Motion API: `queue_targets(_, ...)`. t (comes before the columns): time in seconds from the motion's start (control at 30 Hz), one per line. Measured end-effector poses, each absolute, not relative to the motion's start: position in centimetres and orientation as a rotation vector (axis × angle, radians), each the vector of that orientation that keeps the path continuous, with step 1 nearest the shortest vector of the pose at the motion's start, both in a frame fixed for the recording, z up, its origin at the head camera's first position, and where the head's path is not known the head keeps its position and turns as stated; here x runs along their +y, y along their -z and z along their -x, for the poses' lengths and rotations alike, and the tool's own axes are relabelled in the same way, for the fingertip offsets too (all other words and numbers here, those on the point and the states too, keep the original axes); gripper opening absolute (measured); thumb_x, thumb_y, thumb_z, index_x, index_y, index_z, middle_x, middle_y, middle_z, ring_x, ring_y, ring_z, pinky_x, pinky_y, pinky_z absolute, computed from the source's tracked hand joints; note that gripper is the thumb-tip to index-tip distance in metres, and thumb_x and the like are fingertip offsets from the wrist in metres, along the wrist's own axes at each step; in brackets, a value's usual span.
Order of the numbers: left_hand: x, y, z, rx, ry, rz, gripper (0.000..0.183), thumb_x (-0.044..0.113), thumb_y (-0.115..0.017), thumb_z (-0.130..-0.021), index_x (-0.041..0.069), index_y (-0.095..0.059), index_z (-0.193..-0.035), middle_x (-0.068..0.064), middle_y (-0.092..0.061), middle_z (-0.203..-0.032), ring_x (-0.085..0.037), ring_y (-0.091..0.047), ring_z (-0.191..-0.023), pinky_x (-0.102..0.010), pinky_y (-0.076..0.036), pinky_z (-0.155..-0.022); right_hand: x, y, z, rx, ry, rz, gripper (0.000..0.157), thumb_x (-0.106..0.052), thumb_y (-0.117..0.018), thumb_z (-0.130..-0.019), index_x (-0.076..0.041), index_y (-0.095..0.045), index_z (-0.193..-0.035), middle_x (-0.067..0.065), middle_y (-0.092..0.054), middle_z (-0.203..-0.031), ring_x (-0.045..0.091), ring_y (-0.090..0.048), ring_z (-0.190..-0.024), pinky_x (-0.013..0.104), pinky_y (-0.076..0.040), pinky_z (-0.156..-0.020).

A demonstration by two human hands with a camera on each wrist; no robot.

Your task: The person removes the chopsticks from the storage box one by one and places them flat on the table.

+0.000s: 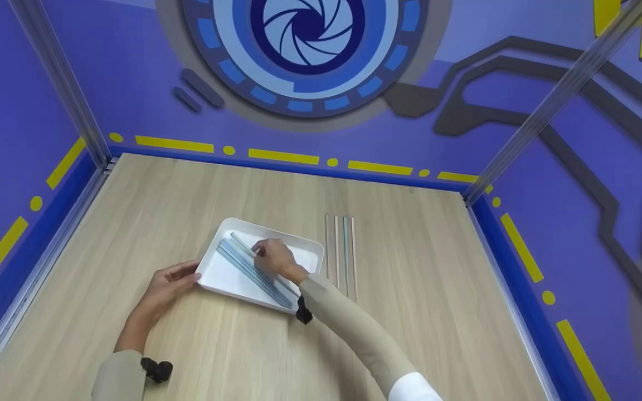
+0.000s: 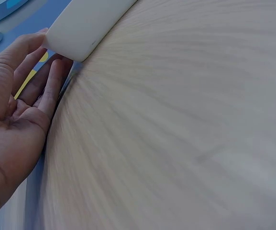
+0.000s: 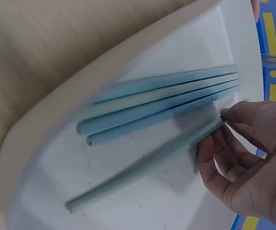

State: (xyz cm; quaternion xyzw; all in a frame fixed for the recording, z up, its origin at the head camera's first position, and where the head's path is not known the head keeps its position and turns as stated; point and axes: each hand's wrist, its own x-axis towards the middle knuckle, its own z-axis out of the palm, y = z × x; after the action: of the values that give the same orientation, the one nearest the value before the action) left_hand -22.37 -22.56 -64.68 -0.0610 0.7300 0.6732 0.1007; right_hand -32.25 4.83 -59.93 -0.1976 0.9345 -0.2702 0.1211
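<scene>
My left hand (image 1: 160, 289) holds the near-left corner of a white rectangular tray (image 1: 276, 229). In the left wrist view, the thumb touches the tray's side and the fingers reach beneath its corner. Over the tray, my right hand (image 1: 276, 257) pinches one end of a pale green stick (image 3: 142, 166) between thumb and fingertips. That stick slants along the tray floor, its other end low near the tray's bottom. Beside it lies a close bundle of sticks (image 3: 128, 117), blue with one pale green among them, roughly side by side.
Right of the tray, several thin sticks (image 1: 337, 245) lie parallel on the wooden table (image 1: 232, 356): brownish, pinkish and one blue. My right forearm (image 1: 354, 328) covers their near ends. Purple panels (image 1: 131, 100) wall the table at the back and both sides.
</scene>
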Motion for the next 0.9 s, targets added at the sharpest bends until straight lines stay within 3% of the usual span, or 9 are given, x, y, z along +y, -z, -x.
queue_targets(0.13,-22.5,64.7,22.3,2.142,-2.005,0.171,0.064,0.028,-0.078,-0.092,0.002,-0.054,-0.146,-0.02,-0.053,-0.15,0.007,-0.059,-0.112,-0.012,-0.052,-0.095,5.3,59.3,32.5,2.724,0.833,0.611,0.025,-0.005,-0.065,-0.097,-0.005,-0.074,-0.119,0.011,-0.077,-0.109,0.021,-0.074,-0.098,0.026,-0.06,-0.082)
queue_targets(0.27,-22.4,64.7,22.3,2.141,-2.004,0.176,0.064,0.027,-0.077,-0.093,0.002,-0.054,-0.146,-0.02,-0.053,-0.15,0.008,-0.059,-0.111,-0.011,-0.051,-0.095,6.0,58.6,33.0,2.666,0.973,0.607,0.024,-0.004,-0.067,-0.097,-0.002,-0.072,-0.12,0.014,-0.077,-0.108,0.021,-0.074,-0.093,0.02,-0.057,-0.072)
queue_targets(0.57,-22.3,64.6,22.2,2.17,-1.994,0.172,0.061,0.026,-0.077,-0.093,0.001,-0.055,-0.145,-0.021,-0.054,-0.149,0.009,-0.058,-0.111,-0.01,-0.051,-0.094,8.9,57.7,33.9,2.31,1.478,0.338,0.032,-0.002,-0.061,-0.1,0.007,-0.06,-0.131,0.023,-0.073,-0.106,0.043,-0.073,-0.101,0.039,-0.065,-0.072)
queue_targets(0.9,-22.5,64.6,22.2,2.176,-1.976,0.175,0.065,0.032,-0.078,-0.092,0.004,-0.055,-0.146,-0.019,-0.052,-0.151,0.009,-0.056,-0.112,-0.009,-0.049,-0.095,11.8,57.5,35.0,2.223,1.711,0.193,0.035,-0.004,-0.065,-0.099,-0.001,-0.061,-0.134,0.018,-0.074,-0.11,0.035,-0.075,-0.098,0.036,-0.065,-0.069)
